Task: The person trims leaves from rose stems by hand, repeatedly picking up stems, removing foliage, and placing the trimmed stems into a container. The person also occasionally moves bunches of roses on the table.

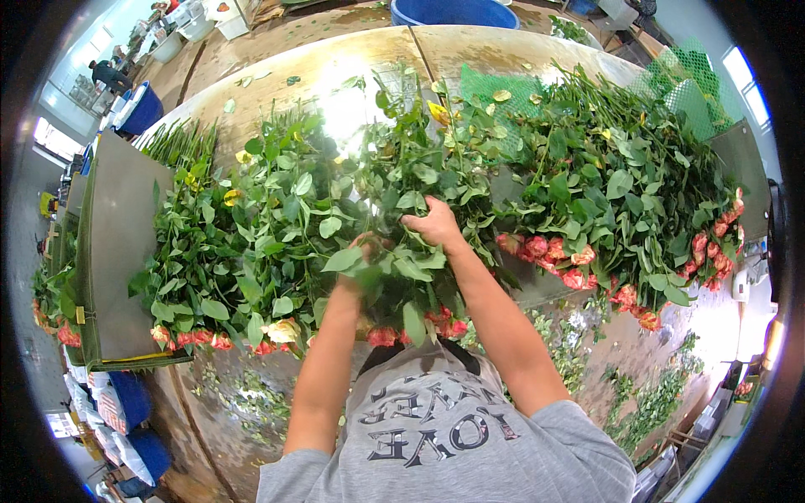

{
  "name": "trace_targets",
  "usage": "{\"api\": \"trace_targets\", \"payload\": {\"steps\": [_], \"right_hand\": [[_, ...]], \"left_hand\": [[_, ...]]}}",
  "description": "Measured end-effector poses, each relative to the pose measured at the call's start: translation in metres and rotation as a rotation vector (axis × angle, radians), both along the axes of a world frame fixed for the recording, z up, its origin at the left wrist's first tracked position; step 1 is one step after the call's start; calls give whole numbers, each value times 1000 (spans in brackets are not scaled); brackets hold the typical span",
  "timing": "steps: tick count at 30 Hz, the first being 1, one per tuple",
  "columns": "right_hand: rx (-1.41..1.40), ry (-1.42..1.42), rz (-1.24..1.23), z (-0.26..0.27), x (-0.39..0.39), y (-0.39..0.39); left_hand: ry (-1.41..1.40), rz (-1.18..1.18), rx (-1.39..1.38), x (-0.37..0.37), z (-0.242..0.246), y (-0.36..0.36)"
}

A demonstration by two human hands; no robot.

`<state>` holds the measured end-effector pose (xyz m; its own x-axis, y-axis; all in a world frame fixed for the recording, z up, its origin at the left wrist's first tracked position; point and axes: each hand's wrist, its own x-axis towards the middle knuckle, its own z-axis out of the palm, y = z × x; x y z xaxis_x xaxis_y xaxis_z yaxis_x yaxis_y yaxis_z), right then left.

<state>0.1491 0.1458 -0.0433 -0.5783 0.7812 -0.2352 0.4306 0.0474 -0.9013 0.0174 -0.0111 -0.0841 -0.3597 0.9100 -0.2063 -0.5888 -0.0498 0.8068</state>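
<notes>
Leafy rose stems (412, 267) lie before me with their red blooms (382, 337) towards my body. My left hand (370, 244) is among them, blurred and largely covered by leaves. Just to its right, my right hand (435, 225) reaches into the foliage, thumb and a finger showing at a leaf. Its other fingers are hidden, so a grip on a stem cannot be made out. A leafy rose pile (214, 251) spreads to the left, with a pale yellow bloom (282, 331) at its near edge. On the right lies a thicker rose pile (604, 170), edged by red-and-yellow blooms (546, 249).
A grey panel (122, 245) stands at the table's left end. Green plastic netting (500, 104) lies on the wet tabletop (264, 94) and at the far right. Beyond is a blue tub (456, 12). Fallen leaves (251, 402) litter the floor. A person (111, 77) is far left.
</notes>
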Motion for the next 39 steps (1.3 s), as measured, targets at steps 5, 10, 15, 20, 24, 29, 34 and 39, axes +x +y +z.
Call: {"api": "trace_targets", "payload": {"steps": [5,10,15,20,24,29,34,39], "right_hand": [[51,-50,-9,-13,-18,-13],[59,-109,67,2,-17,-8],[63,-14,2,0,2,-4],[222,-40,-116,10,8,-59],[210,3,31,6,-21,-86],[-184,99,-34,-14,-9,-50],[-465,225,37,10,-8,-60],[135,-64,2,40,47,-32]], "left_hand": [[253,-47,-319,15,18,10],[583,-57,-287,8,13,-2],[628,104,-459,-2,-40,5],[471,73,-369,4,-41,16],[955,103,-466,-44,-145,-11],[442,-205,-418,-1,-17,4],[472,-136,-484,4,-6,13],[265,-110,-404,-4,-1,-10]]}}
